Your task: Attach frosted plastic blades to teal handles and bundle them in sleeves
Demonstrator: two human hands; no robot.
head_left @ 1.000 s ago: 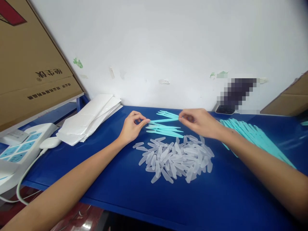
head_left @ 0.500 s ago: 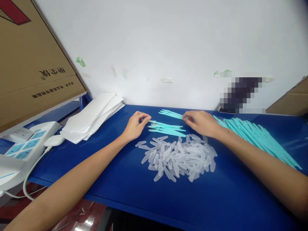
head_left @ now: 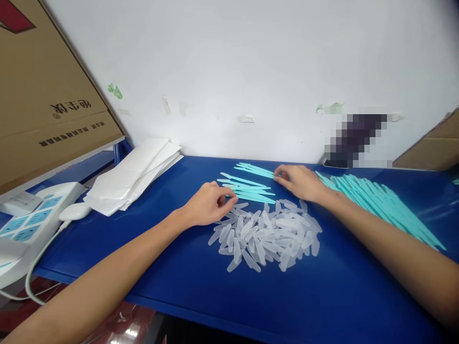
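Slim, tapered turquoise sticks [head_left: 254,197] lie at 12 o'clock from frosted flat pieces [head_left: 283,224]; left hand [head_left: 208,204] (10 o'clock) hides some stick ends, right hand [head_left: 297,181] at 1, fingers bunched, grip contents indiscernible.

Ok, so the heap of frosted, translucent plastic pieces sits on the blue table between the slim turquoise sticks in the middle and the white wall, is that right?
Not quite: the plastic heap isn't between the middle turquoise sticks and the wall. The head view shows it on the near side of those sticks, toward the person; it does sit on the blue table.
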